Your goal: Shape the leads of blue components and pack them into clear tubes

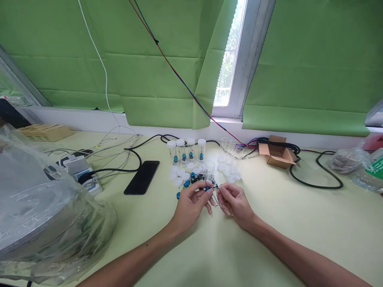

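Near the middle of the table, my left hand (191, 203) pinches a small blue part (207, 189) with thin metal wires. Close beside it, my right hand (235, 201) has thumb and forefinger pressed together at a small black piece (216, 186) by the blue part; its exact kind is too small to make out. Just beyond the hands lie loose blue parts (186, 183), small black parts (201, 182) and several white caps (178, 181). Behind them stand several capped clear tubes (201, 151), each with a blue part inside. Several clear tubes without caps (224, 153) stand to the right.
A black phone (141, 177) lies left of the tubes, near a power strip (93, 181) with cables. A plastic-wrapped bulky object (54, 227) fills the left side. Toward the back right are an open cardboard box (278, 159), a black cable (317, 186) and a bottle (372, 171).
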